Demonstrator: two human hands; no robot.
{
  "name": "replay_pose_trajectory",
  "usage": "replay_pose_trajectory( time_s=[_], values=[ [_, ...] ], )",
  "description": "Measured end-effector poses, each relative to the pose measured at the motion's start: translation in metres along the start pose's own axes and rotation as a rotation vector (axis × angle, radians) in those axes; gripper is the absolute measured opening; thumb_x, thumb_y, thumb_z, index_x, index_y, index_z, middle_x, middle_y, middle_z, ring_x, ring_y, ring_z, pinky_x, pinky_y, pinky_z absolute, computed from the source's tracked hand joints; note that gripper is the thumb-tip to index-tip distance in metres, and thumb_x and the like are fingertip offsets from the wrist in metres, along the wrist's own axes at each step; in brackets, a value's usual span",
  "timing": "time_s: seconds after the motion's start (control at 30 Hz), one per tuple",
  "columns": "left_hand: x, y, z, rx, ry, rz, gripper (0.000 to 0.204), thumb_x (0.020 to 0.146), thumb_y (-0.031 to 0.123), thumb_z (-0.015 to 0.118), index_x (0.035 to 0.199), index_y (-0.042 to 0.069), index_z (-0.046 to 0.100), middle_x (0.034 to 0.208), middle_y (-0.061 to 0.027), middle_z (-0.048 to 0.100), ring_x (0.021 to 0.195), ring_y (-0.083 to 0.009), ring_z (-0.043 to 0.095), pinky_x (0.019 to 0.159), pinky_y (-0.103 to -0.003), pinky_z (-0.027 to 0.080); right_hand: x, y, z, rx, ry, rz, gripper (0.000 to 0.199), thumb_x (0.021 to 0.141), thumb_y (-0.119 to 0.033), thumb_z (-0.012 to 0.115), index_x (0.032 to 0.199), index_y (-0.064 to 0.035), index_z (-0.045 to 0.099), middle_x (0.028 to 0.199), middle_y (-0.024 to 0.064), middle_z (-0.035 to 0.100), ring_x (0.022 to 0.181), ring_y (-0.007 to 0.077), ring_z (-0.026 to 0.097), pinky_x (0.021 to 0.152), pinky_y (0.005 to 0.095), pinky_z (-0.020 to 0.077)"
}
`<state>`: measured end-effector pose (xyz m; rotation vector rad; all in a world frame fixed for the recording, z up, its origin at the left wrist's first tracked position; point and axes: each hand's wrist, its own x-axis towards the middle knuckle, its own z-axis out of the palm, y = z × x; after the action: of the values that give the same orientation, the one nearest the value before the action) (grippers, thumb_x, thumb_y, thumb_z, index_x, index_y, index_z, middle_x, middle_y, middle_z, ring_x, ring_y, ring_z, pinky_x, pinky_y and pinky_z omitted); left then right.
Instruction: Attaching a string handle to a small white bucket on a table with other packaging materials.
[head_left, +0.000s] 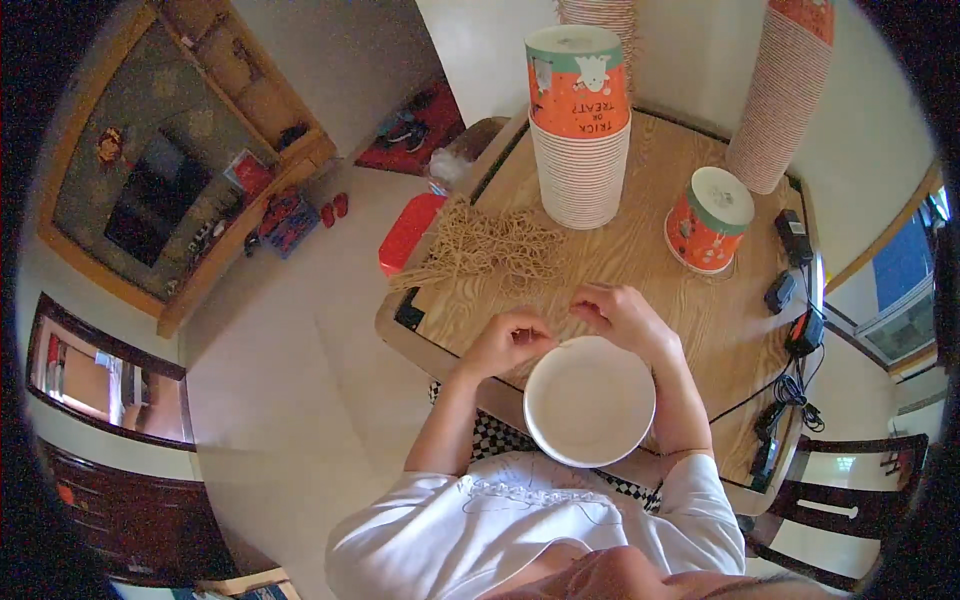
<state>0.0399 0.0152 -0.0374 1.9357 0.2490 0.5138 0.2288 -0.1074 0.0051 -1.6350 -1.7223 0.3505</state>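
Note:
My left hand and my right hand are pinched together just above a white paper tub that stands upright and open in front of me. A thin tan string runs between the fingertips of both hands, close to the tub's far rim. A loose heap of tan strings lies on the wooden table just beyond my left hand. Whether the string is attached to the tub cannot be told.
A tall stack of orange and white tubs stands behind the heap, a second stack at the far right. One upside-down tub sits between them. Black cables and chargers line the table's right edge. A dark chair stands at right.

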Motion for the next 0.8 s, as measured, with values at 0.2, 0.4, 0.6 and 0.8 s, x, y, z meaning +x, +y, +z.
replay_pose_trajectory(
  time_s=[0.2, 0.4, 0.6, 0.8],
  values=[
    [0.0, 0.001, 0.001, 0.147, -0.01, 0.064, 0.015, 0.077, 0.011, 0.072, 0.089, 0.004, 0.067, 0.075, -0.0021, 0.057, 0.066, -0.0115, 0.053, 0.057, -0.025, 0.043, 0.001, 0.0, 0.001, 0.002, -0.004, -0.005, 0.007, 0.083, -0.009, 0.057, 0.087, -0.0035, 0.06, 0.079, 0.0121, 0.061, 0.073, 0.0296, 0.062, 0.063, 0.0368, 0.0485],
    [0.001, 0.007, 0.001, 0.064, 0.019, -0.081, 0.015, 0.078, 0.012, 0.07, 0.09, 0.004, 0.066, 0.075, -0.0016, 0.057, 0.064, -0.0098, 0.052, 0.055, -0.024, 0.042, 0.0, 0.002, 0.0, 0.006, -0.012, -0.005, 0.007, 0.082, -0.008, 0.059, 0.087, -0.0035, 0.06, 0.079, 0.0117, 0.062, 0.072, 0.0289, 0.063, 0.061, 0.0364, 0.0488],
    [0.0, -0.002, -0.001, 0.15, -0.022, 0.08, 0.012, 0.079, 0.012, 0.068, 0.087, 0.004, 0.067, 0.075, -0.0012, 0.055, 0.061, -0.0099, 0.049, 0.053, -0.024, 0.04, 0.0, 0.0, -0.001, -0.005, -0.018, -0.003, 0.007, 0.082, -0.008, 0.059, 0.087, -0.0037, 0.06, 0.078, 0.0115, 0.062, 0.072, 0.0285, 0.063, 0.06, 0.0362, 0.0488],
    [0.001, -0.002, 0.007, 0.278, -0.022, 0.106, 0.016, 0.078, 0.011, 0.068, 0.094, 0.009, 0.069, 0.074, -0.0022, 0.055, 0.062, -0.0109, 0.05, 0.054, -0.026, 0.042, 0.001, 0.001, 0.0, 0.0, -0.012, -0.017, 0.007, 0.082, -0.01, 0.059, 0.086, -0.0039, 0.06, 0.078, 0.0117, 0.062, 0.071, 0.0288, 0.063, 0.06, 0.0364, 0.0486]
  ],
)
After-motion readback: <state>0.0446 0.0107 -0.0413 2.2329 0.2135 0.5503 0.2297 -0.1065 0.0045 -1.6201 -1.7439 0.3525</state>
